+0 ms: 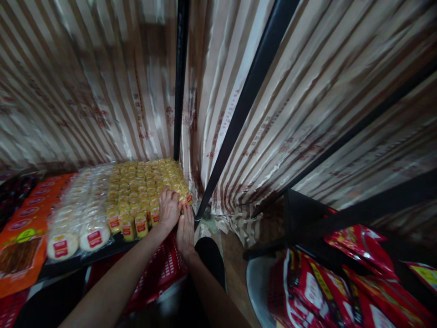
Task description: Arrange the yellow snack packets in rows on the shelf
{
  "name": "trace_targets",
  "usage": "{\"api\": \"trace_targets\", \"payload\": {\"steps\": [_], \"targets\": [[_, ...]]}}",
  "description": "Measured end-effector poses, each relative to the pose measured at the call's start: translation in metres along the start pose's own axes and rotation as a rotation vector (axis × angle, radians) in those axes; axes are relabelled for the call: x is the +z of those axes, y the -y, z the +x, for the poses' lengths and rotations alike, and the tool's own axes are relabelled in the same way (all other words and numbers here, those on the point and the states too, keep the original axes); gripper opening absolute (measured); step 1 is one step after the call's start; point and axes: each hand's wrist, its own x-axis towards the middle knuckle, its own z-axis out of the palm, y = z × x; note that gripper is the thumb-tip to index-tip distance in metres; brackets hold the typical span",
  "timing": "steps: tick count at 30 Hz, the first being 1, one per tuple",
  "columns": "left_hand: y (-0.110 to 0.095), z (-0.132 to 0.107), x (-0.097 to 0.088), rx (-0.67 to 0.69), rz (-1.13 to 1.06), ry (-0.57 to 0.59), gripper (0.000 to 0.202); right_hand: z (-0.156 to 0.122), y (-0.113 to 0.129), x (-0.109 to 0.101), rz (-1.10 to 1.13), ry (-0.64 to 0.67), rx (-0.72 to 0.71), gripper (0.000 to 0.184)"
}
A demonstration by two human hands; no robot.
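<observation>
Yellow wrapped snack packets with red labels stand in tight rows on a dark shelf. My left hand rests at the front right of these rows, its fingers bent over the packets there and partly hidden. Against the right side of the same end row, my right hand has its fingers straight and close together, touching the packets. The two hands nearly meet. Left of the yellow packets are rows of clear-wrapped round white cakes, also with red labels.
An orange snack bag lies at the far left. Below the shelf is a red basket. Dark metal posts stand before a striped curtain. At lower right, red packages fill a pale tub beside a dark rack.
</observation>
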Motion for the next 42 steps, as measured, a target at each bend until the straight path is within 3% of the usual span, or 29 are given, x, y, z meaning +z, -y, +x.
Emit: {"api": "trace_targets", "payload": {"steps": [10, 14, 20, 25, 29, 36, 42], "targets": [[0.003, 0.0, 0.003, -0.019, 0.039, 0.002, 0.018, 0.004, -0.002, 0.006, -0.104, 0.038, -0.042, 0.053], [0.002, -0.002, -0.005, 0.016, -0.003, -0.055, 0.025, 0.004, -0.004, 0.009, -0.114, 0.041, -0.071, 0.051], [-0.008, -0.042, -0.027, 0.009, -0.098, -0.117, 0.028, 0.001, -0.006, 0.004, -0.069, 0.038, -0.077, 0.048], [-0.013, -0.094, -0.028, -0.1, -0.204, -0.053, 0.031, -0.015, -0.006, -0.009, -0.048, 0.051, -0.162, 0.047], [-0.009, -0.118, -0.019, -0.17, -0.299, 0.05, 0.037, -0.029, -0.009, -0.013, -0.108, 0.067, -0.237, 0.045], [0.002, -0.12, -0.007, -0.192, -0.343, 0.094, 0.04, -0.027, -0.002, -0.012, -0.242, 0.116, -0.284, 0.043], [0.009, -0.115, -0.015, -0.254, -0.276, 0.159, 0.043, -0.021, 0.008, -0.007, -0.297, 0.088, -0.273, 0.042]]}}
